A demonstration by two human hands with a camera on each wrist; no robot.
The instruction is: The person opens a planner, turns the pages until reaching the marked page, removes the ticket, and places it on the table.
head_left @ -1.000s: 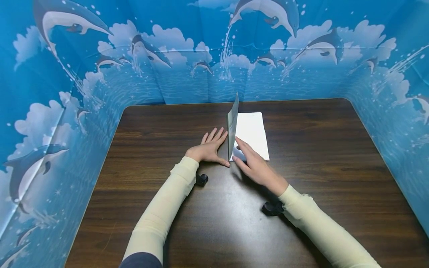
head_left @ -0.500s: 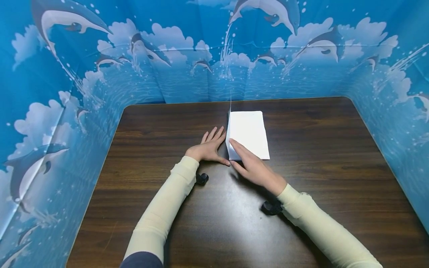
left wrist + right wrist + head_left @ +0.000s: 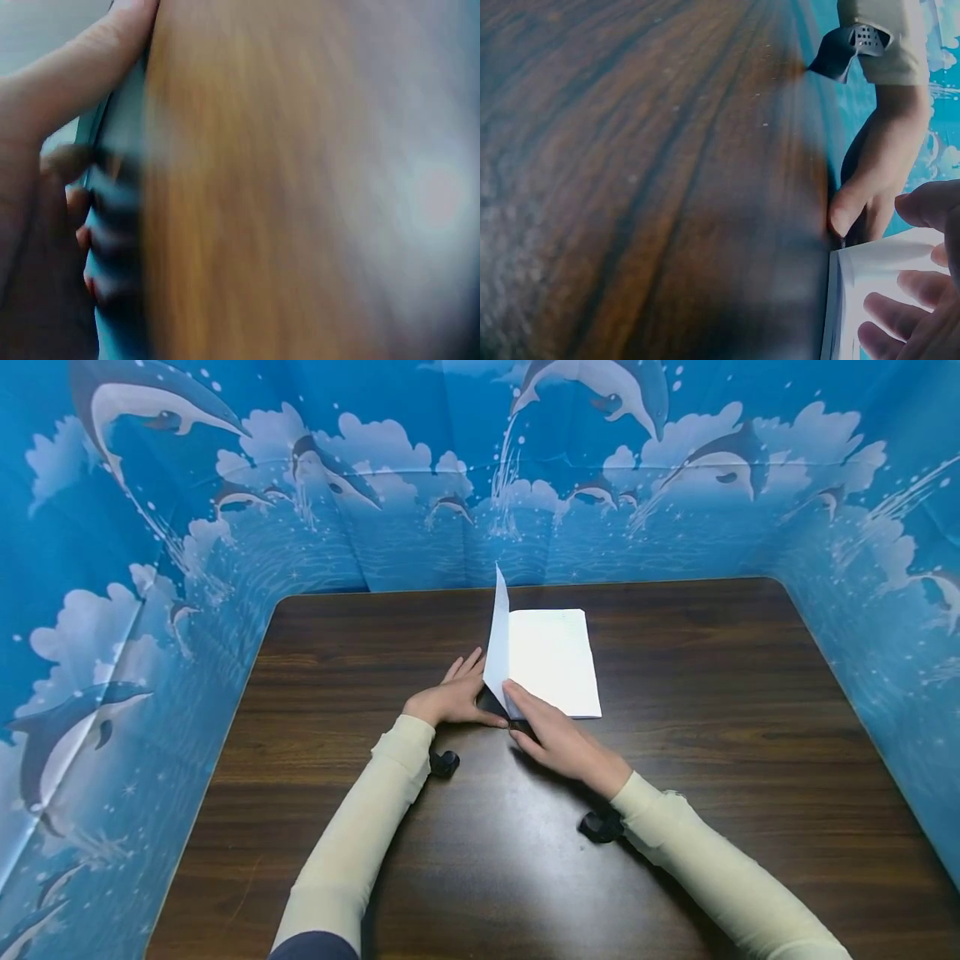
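A notebook with blank white pages (image 3: 555, 660) lies on the brown table. Its cover (image 3: 495, 647) stands up along the left side and leans left, the pale inner face showing. My right hand (image 3: 558, 739) reaches in from the lower right, fingers extended, with the fingertips at the cover's lower inside near the spine. On the cover's other side my left hand (image 3: 450, 697) rests low with its fingers spread. The cover hides some of those fingertips, and the left thumb points to the notebook's near corner. In the right wrist view, the left hand (image 3: 889, 165) sits just beyond the notebook (image 3: 877, 259).
The dark wood-grain table (image 3: 720, 693) extends to both sides and in front. A blue curtain (image 3: 420, 543) printed with dolphins surrounds its back and sides. Small black devices (image 3: 444, 765) are strapped at both wrists, over pale sleeves (image 3: 367, 810).
The cover has swung from leaning slightly right, through upright, to leaning left, uncovering the whole white page. My right hand has shifted a little left, and my left hand has drawn slightly left too.
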